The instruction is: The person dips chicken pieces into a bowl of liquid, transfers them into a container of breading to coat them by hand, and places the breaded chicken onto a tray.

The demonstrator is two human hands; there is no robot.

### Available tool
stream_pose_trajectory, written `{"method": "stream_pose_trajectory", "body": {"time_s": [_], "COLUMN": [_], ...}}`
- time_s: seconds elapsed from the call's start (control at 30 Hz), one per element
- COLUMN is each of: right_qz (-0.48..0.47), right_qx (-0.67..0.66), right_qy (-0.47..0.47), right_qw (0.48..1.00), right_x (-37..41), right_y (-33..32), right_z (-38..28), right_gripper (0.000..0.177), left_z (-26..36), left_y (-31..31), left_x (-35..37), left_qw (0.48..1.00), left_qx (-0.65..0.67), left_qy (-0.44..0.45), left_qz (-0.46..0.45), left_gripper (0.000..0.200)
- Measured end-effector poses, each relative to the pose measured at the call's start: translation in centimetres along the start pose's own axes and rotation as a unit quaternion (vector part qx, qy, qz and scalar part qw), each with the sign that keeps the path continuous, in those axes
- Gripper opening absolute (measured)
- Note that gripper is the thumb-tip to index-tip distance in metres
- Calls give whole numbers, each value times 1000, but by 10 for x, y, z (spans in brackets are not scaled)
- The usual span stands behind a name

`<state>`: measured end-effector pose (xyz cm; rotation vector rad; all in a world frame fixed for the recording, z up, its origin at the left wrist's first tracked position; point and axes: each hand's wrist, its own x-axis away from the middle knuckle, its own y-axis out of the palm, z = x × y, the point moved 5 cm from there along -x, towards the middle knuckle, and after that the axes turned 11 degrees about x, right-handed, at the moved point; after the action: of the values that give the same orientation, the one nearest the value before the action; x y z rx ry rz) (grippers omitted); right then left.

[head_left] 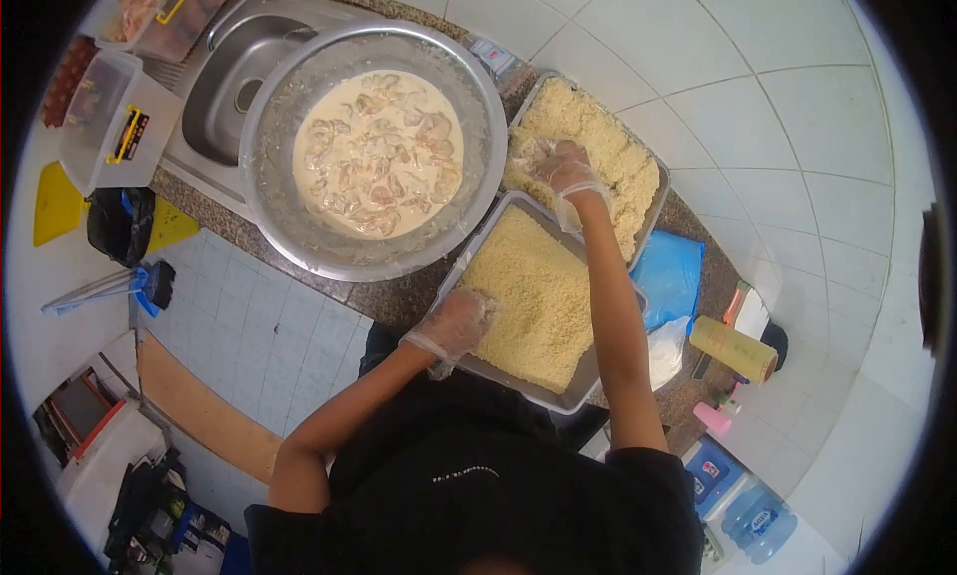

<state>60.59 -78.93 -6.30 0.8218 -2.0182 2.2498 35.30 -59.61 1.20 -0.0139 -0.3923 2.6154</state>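
Observation:
My right hand (pixel 566 170), in a clear plastic glove, is over the far tray (pixel 660 198) of pale breadcrumbs (pixel 626 161). Its fingers are bent down around a crumb-covered lump at the tray's left side, which I cannot make out. My left hand (pixel 455 324), also gloved, is at the left edge of the nearer tray (pixel 570 404). Its fingers curl in against the yellowish crumbs (pixel 528 296), with crumbs stuck on the fingertips; what they hold, if anything, is hidden. Left of both trays stands a big metal bowl (pixel 261 201) of raw chicken pieces (pixel 384 156) in creamy batter.
A steel sink (pixel 214 107) lies behind the bowl, with plastic bins (pixel 115 127) beside it. Right of the trays are a blue plastic bag (pixel 668 276), a yellowish roll (pixel 733 348) and a pink bottle (pixel 712 418). Tiled wall bounds the counter's far side.

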Motion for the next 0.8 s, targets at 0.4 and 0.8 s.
{"method": "stream_pose_trajectory", "body": {"time_s": [0.4, 0.8], "right_qz": [-15, 111], "right_qx": [-55, -219], "right_qy": [32, 143], "right_qw": [998, 959], "right_x": [13, 131], "right_y": [-58, -122], "right_z": [-59, -71], "right_gripper": [28, 26], "left_z": [5, 12], "left_y": [-1, 2], "left_x": [1, -25], "left_qw": [1000, 993], "left_qx": [15, -28], "left_qy": [0, -111], "left_qz": [13, 2], "left_gripper": [21, 38]}}
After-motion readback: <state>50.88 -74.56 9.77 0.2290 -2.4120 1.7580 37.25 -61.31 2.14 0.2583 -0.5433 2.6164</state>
